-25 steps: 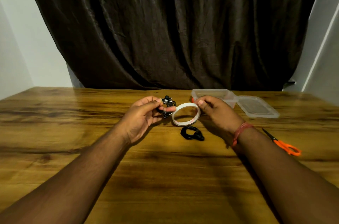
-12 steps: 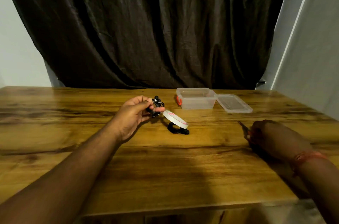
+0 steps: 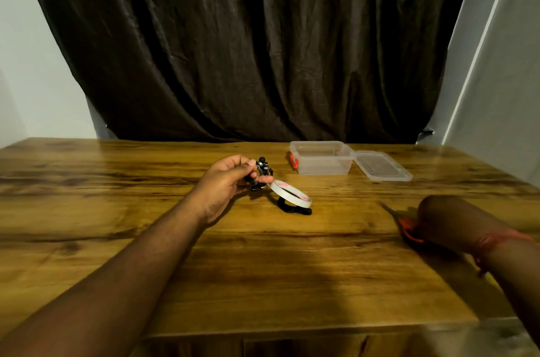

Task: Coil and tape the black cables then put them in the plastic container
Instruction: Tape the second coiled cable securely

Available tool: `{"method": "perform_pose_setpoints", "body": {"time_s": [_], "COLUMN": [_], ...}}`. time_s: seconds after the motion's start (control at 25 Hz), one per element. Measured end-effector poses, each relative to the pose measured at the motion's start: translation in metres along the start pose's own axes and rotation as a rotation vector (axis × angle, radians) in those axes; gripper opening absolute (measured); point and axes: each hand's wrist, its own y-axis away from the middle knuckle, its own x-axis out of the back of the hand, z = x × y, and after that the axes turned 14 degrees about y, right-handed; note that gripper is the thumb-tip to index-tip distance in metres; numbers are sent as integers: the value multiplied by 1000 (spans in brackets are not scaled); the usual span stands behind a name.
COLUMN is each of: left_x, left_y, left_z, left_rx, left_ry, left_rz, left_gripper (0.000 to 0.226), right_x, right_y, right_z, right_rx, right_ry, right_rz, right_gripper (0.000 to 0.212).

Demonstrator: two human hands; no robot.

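My left hand (image 3: 226, 181) holds a small coiled black cable (image 3: 262, 171) above the table, pinched between thumb and fingers. A white tape roll (image 3: 290, 193) hangs from that hand by its strip, tilted over a second coiled black cable (image 3: 293, 208) lying on the wood. My right hand (image 3: 447, 218) rests at the right over the orange-handled scissors (image 3: 407, 228), fingers closed around the handles; the blades point away to the left. The clear plastic container (image 3: 321, 157) stands open at the back, apart from both hands.
The container's clear lid (image 3: 381, 166) lies flat right of it. A dark curtain hangs behind the wooden table (image 3: 263, 269). The table's near edge runs across the bottom of the view, with its right edge close to my right arm.
My right hand left the tape roll and went right to the scissors, closing on them. The roll now hangs tilted from my left hand. The view has shifted to the right.
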Motion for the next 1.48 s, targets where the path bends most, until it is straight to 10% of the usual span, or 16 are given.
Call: {"method": "perform_pose_setpoints", "body": {"time_s": [0.44,0.76,0.88,1.12,1.48], "left_x": [-3,-3,-3,-6,5], "left_y": [2,2,1,0,-10], "left_z": [3,1,0,2,0], "left_rx": [13,19,9,-28,-35], "left_ry": [-9,-18,-23,42,130], "left_rz": [13,13,24,97,196], "left_gripper": [20,21,22,21,22], "right_x": [0,16,26,34,32], "right_y": [2,45,32,-18,-62], "right_z": [-23,-106,-149,-181,-188], "right_rx": [356,278,320,355,410], "right_ry": [262,-1801,-1757,-1065,-1387], "right_rz": [187,-186,-146,603,289], "right_gripper": [27,15,9,15,4]}}
